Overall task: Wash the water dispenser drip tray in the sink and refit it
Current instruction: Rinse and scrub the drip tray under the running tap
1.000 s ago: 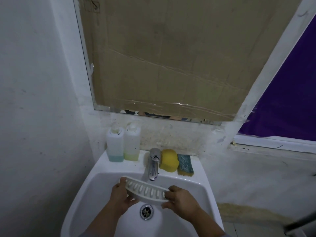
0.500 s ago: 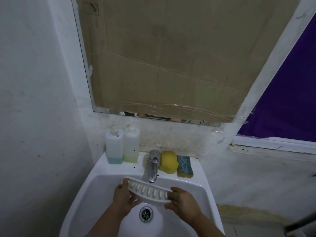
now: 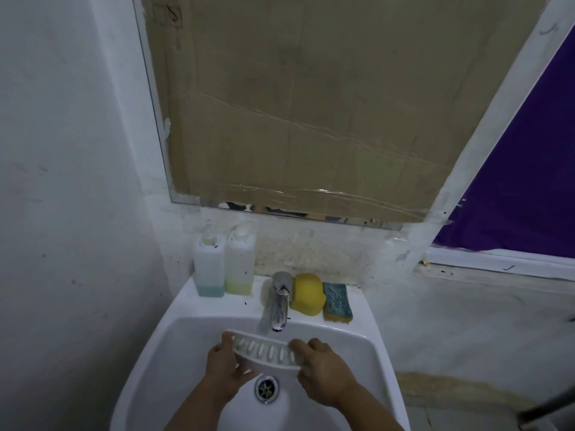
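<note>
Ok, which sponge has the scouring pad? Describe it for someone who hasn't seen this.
Start at the white sink and its chrome tap. Two sponges stand right of the tap; it is the far one, flat with a teal top, unlike the rounded all-yellow sponge beside it.

Compared with a second ago, the drip tray [image 3: 266, 352], gripped at its ends by the left hand [image 3: 224, 367] and right hand [image 3: 323, 365], sits nearer the tap spout [image 3: 278, 307], tilted flatter.

White sink [image 3: 186, 309] ledge, two bottles [image 3: 224, 269], two sponges [image 3: 322, 295]
</note>
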